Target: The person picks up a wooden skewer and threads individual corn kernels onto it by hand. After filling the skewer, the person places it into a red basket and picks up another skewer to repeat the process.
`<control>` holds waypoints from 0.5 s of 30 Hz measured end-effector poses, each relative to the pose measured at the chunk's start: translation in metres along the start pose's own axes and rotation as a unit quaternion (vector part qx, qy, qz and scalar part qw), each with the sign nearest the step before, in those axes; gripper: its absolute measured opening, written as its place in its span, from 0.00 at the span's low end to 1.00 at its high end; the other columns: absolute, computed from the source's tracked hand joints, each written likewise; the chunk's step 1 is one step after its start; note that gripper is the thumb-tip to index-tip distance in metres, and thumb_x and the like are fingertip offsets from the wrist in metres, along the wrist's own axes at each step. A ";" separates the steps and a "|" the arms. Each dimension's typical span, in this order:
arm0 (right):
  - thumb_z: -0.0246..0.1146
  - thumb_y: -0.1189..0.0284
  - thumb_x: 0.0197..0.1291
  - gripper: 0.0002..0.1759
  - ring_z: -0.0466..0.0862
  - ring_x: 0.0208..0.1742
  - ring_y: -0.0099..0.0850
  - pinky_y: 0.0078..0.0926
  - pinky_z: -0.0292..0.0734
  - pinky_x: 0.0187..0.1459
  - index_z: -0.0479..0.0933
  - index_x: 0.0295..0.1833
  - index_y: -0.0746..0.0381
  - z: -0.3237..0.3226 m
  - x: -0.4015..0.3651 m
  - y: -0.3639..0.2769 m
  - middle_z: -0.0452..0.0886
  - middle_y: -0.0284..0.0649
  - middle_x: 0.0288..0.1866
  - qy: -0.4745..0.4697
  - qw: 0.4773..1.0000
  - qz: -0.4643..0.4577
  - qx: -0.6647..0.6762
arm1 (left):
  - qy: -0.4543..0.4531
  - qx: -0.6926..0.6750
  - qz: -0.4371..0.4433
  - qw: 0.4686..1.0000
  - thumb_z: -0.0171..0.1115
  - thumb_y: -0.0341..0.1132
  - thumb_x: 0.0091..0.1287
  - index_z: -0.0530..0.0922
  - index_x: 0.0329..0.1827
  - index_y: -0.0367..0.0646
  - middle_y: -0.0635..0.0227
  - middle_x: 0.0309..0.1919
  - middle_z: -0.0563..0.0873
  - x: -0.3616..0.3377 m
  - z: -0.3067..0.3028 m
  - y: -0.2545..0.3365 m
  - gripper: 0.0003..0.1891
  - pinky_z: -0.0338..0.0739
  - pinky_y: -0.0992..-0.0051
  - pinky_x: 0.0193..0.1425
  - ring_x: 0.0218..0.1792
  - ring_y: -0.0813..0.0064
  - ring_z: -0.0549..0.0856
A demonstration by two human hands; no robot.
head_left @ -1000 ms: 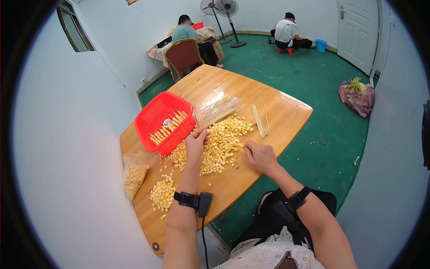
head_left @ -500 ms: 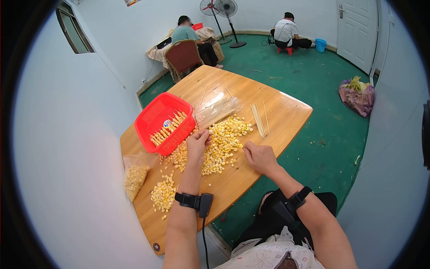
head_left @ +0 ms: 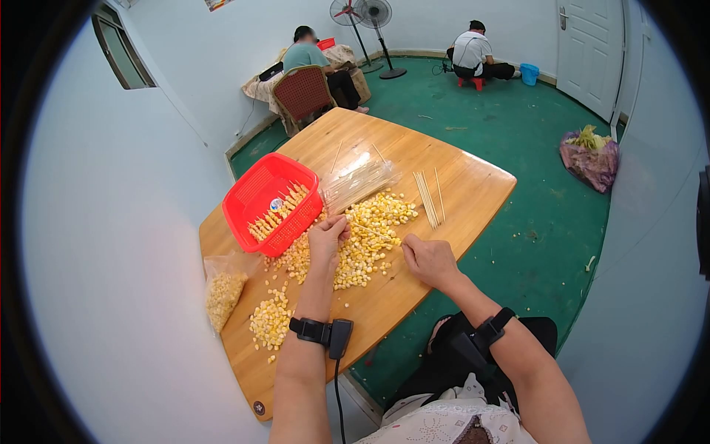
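A thin wooden skewer slants between my hands, over a heap of yellow corn kernels. My right hand is closed around its near end, with a yellow kernel showing beside the fingers. At the skewer's other end, my left hand pinches what looks like a small pale corn kernel in its fingertips. Just beyond the left hand stands a red plastic basket with a row of finished corn skewers inside. A clear bag of skewers lies behind the heap.
Loose skewers lie on the wooden table at right. A smaller kernel pile and a bag of kernels sit at left. Two people sit farther off, near standing fans. A purple bag rests on the floor.
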State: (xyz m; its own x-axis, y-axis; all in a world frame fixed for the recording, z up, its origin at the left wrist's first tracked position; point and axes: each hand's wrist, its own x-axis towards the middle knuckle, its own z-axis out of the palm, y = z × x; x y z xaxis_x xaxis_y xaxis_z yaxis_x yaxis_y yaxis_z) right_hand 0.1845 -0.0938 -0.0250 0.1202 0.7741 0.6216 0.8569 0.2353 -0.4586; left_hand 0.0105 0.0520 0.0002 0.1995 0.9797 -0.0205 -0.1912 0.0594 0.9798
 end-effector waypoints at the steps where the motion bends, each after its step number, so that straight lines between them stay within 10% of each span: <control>1: 0.57 0.71 0.57 0.04 0.77 0.18 0.41 0.35 0.70 0.20 0.71 0.32 0.59 0.000 0.000 0.000 0.74 0.42 0.16 0.000 1.000 0.000 -0.001 | 0.003 -0.009 -0.009 1.000 0.63 0.27 0.59 0.79 0.37 0.33 0.65 0.26 0.82 0.000 0.000 0.000 0.06 0.76 0.84 0.28 0.25 0.79 0.80; 15: 0.56 0.70 0.57 0.05 0.76 0.17 0.41 0.36 0.69 0.19 0.71 0.31 0.59 0.000 0.000 0.000 0.73 0.43 0.15 0.006 1.000 0.000 0.004 | 0.025 -0.072 -0.054 0.996 0.61 0.25 0.60 0.77 0.38 0.33 0.63 0.29 0.82 -0.001 0.002 -0.001 0.06 0.80 0.80 0.34 0.29 0.74 0.82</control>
State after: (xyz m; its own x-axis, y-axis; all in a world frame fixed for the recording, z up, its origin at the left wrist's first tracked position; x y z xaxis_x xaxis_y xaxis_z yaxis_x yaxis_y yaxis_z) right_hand 0.1841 -0.0941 -0.0249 0.1274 0.7666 0.6293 0.8527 0.2395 -0.4643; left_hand 0.0127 0.0510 -0.0001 0.1795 0.9742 -0.1369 -0.3074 0.1877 0.9329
